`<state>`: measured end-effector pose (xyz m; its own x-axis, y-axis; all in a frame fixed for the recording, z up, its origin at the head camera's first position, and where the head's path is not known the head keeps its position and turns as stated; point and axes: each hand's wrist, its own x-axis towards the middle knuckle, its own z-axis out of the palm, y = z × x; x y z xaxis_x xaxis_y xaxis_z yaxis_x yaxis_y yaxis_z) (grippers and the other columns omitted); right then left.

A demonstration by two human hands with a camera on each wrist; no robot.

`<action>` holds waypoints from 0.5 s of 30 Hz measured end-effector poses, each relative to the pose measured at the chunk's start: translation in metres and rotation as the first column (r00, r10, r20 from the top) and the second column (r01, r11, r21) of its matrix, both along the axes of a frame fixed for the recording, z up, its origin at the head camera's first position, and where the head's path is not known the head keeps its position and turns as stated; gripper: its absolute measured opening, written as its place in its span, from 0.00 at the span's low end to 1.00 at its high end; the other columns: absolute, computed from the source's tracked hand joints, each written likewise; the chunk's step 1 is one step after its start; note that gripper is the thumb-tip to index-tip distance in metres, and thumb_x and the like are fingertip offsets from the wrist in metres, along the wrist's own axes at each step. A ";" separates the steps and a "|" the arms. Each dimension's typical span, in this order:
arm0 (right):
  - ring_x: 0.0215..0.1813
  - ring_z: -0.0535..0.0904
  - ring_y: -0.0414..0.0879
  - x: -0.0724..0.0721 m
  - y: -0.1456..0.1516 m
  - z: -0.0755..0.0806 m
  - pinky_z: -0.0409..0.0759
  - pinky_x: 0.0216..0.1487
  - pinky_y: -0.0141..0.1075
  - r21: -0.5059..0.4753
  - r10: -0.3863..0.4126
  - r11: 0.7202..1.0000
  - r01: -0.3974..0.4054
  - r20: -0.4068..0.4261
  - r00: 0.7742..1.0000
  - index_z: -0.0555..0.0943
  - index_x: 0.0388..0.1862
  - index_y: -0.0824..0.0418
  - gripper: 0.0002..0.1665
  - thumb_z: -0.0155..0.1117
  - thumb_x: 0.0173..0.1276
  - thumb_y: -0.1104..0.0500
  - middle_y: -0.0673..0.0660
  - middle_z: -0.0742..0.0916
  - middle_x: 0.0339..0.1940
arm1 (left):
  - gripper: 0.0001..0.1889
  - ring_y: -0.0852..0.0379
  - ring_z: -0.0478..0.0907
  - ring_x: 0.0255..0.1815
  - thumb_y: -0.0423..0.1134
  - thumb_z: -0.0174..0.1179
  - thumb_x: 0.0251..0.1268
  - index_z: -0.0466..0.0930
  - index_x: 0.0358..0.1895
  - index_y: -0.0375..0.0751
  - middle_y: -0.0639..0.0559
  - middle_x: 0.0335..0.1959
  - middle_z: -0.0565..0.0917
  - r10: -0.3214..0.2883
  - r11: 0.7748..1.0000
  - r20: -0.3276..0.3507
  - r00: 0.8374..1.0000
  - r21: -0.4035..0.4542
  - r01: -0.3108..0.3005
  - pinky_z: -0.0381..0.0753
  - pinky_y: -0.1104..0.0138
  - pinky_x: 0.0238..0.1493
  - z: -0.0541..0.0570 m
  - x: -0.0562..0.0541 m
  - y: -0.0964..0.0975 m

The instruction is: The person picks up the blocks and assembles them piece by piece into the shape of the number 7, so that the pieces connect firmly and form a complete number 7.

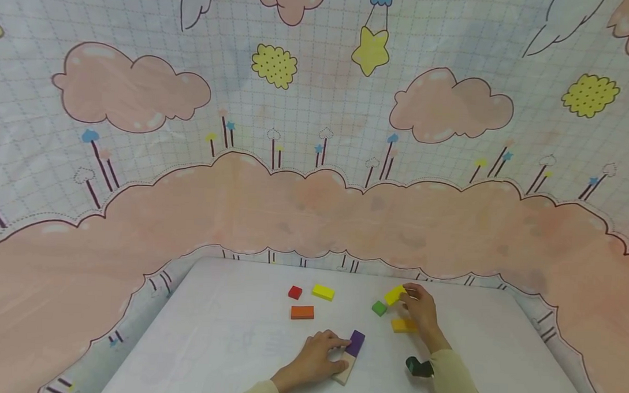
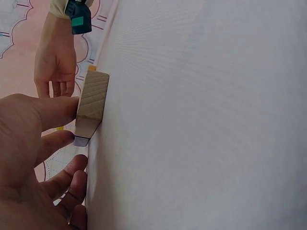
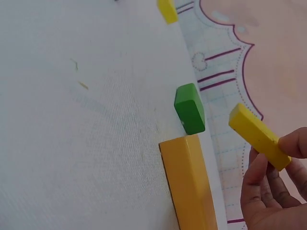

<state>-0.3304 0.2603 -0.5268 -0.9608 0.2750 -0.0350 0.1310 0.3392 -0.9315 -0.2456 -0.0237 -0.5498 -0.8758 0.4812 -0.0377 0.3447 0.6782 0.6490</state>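
Note:
In the head view, my left hand (image 1: 314, 358) lies at a purple block (image 1: 357, 340) and a pale wooden block (image 1: 345, 372), set end to end in a slanting line. Its index fingertip touches the purple block; the thumb rests along the pale one, as the left wrist view also shows. My right hand (image 1: 421, 310) pinches a yellow block (image 3: 256, 134) between thumb and fingers, tilted, with one end sticking out. Close by this hand are a small green block (image 3: 190, 109) and an amber block (image 3: 187, 177), both on the table.
Left of centre sit a red cube (image 1: 295, 292), a second yellow block (image 1: 323, 292) and an orange block (image 1: 302, 312). A dark green device (image 1: 419, 366) is on the right wrist. Behind the white table (image 1: 211, 331) hangs a cloud-patterned cloth (image 1: 293, 213).

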 end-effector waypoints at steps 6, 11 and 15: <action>0.61 0.77 0.58 0.004 -0.003 0.003 0.81 0.57 0.40 -0.069 -0.002 0.998 0.003 0.010 1.000 0.71 0.64 0.63 0.22 0.54 0.73 0.59 0.67 0.76 0.65 | 0.22 0.61 0.69 0.49 0.50 0.66 0.62 0.79 0.61 0.61 0.59 0.49 0.78 -0.003 1.000 -0.001 1.000 0.002 0.003 0.67 0.64 0.50 -0.001 -0.001 0.000; 0.61 0.76 0.58 0.009 -0.005 0.005 0.82 0.55 0.38 -0.118 0.003 0.993 -0.004 -0.001 1.000 0.71 0.64 0.64 0.22 0.54 0.74 0.60 0.67 0.75 0.65 | 0.22 0.61 0.69 0.49 0.50 0.66 0.62 0.79 0.61 0.61 0.59 0.49 0.78 -0.004 1.000 0.001 1.000 0.000 0.004 0.67 0.64 0.51 0.000 -0.001 0.000; 0.62 0.76 0.58 0.013 -0.007 0.006 0.82 0.53 0.36 -0.116 0.012 0.993 -0.013 -0.009 1.000 0.71 0.64 0.64 0.22 0.53 0.74 0.60 0.67 0.75 0.66 | 0.23 0.60 0.69 0.49 0.50 0.65 0.62 0.79 0.61 0.61 0.59 0.49 0.78 -0.006 1.000 -0.003 1.000 -0.001 0.006 0.67 0.64 0.52 -0.001 -0.002 -0.001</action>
